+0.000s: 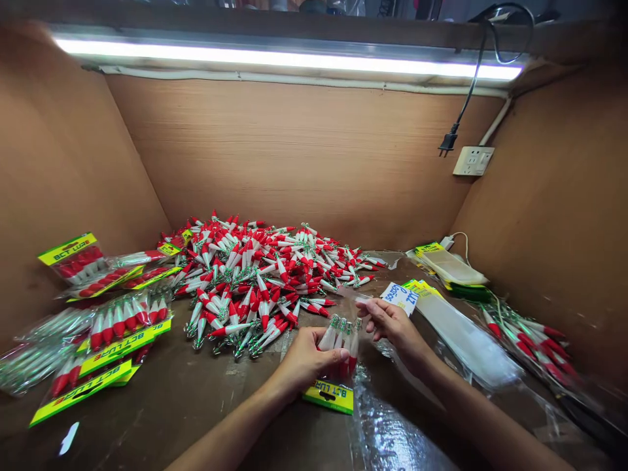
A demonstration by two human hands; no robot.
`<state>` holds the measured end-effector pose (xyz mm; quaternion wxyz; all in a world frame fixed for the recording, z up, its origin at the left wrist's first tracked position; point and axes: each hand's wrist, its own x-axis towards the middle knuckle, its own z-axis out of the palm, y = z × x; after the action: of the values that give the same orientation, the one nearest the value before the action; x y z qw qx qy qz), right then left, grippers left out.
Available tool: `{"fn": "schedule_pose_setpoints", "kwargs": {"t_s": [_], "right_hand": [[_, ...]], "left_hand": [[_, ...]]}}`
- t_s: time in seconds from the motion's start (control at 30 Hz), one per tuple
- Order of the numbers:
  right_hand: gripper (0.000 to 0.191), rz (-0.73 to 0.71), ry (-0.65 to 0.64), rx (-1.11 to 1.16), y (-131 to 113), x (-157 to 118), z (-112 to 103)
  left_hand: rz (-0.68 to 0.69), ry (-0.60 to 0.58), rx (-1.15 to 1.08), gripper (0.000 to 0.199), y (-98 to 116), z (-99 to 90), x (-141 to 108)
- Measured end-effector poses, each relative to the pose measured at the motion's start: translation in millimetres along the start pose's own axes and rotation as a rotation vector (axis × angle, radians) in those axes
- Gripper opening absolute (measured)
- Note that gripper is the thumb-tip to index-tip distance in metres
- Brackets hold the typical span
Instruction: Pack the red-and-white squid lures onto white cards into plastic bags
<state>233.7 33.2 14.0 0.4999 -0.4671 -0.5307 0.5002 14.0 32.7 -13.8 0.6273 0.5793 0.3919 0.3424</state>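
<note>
My left hand is closed around a clear packet of fishing lures, its thumb pressed on the front. The lures inside are red and white with green hooks at the top, and the packet's yellow header card points down toward me. To the right of the packet, my right hand pinches a thin, clear plastic strip between thumb and forefinger. Behind both hands spreads a large heap of loose red and white lures.
Filled packets with yellow cards are piled at left. Flat clear bags and another bag stack lie at right, beside a handwritten card and more lures. A black plug dangles near the wall socket.
</note>
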Motion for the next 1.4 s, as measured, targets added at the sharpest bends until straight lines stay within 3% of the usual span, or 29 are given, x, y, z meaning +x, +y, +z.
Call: {"fn": "schedule_pose_setpoints", "kwargs": {"t_s": [0.23,0.4,0.6,0.77,0.97,1.07,1.2,1.4], "right_hand": [[0.039,0.046,-0.015,-0.118,2,0,-6],[0.039,0.029,0.017,-0.100,1,0,-8],[0.038,0.041,0.001,-0.083,-2,-3,-3],[0.036,0.021,-0.050,-0.023,-4,-7,3],[0.035,0.015,-0.103,-0.111,-7,-9,10],[0.025,0.005,-0.085,-0.152,-9,-8,13],[0.007,0.087,-0.091,-0.150,-9,-7,12],[0.017,0.180,-0.132,-0.103,-13,-11,6]], "left_hand": [[-0.014,-0.045,0.000,0.046,-3,2.7,1],[0.001,0.024,-0.084,0.046,-5,-0.1,4],[-0.051,0.027,-0.146,0.052,2,-0.4,1],[-0.077,-0.028,-0.039,0.050,9,7.0,-4],[-0.035,0.037,0.087,0.039,4,12.9,-4],[-0.013,0.065,0.139,0.031,0,13.1,-4],[0.013,0.094,0.152,0.028,-3,12.6,-3],[-0.117,0.004,-0.031,0.043,1,10.3,-4]]}}
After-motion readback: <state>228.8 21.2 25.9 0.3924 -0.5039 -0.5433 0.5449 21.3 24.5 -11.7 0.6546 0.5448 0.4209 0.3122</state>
